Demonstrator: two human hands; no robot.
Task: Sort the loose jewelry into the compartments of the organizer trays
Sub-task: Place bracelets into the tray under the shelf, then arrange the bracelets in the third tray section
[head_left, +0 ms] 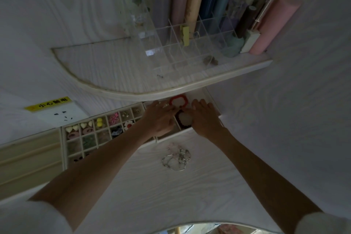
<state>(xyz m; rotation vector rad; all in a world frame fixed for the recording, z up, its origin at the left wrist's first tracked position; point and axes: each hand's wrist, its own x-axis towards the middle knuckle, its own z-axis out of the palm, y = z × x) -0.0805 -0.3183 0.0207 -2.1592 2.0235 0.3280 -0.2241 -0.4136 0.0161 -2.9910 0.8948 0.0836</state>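
Loose bracelets [176, 157] wait behind my wrists while both hands, left [160, 119] and right [205, 119], fingers lightly curled, seat a dark bangle [183, 119] between them in the tray [171, 137]; I should press evenly.

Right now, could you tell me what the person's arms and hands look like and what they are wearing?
Both forearms are bare from above the elbow down. White or very pale sleeves show at the bottom corners, one on each upper arm. The left hand has what look like small light rings on its fingers; the dim, blurred view leaves this uncertain. The right hand shows no ring, watch or bracelet. No gloves.
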